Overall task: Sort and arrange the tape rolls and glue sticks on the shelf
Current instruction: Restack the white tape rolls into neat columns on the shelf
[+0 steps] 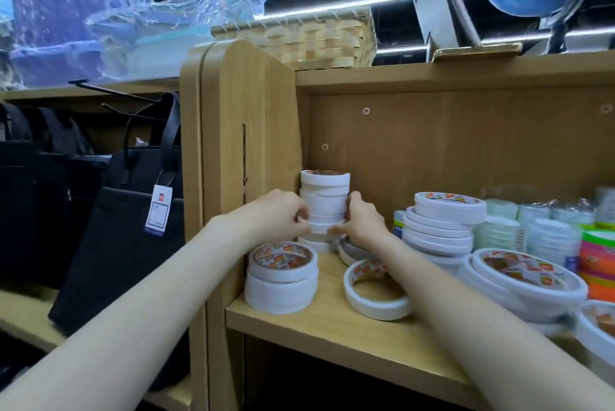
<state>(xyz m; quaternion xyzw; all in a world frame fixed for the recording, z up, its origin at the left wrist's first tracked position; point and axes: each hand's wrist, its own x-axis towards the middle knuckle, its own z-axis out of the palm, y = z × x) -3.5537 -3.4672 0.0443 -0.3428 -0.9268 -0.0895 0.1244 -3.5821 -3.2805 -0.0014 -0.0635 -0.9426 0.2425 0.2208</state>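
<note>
A tall stack of white tape rolls (324, 197) stands in the back left corner of the wooden shelf (332, 327). My left hand (279, 214) grips the stack's left side and my right hand (361, 221) grips its right side, both at the lower rolls. In front sits a short stack of two white rolls (281, 277) with a red-printed core. A single roll (374, 287) lies tilted on the shelf to the right. No glue sticks can be made out.
More stacks of flat white tape rolls (442, 221) and wide rolls (522, 280) fill the shelf's right side, beside clear-wrapped packs (545, 231) and bright coloured rolls (599, 257). The side panel (253, 131) walls the left. Black bags (126, 217) hang further left.
</note>
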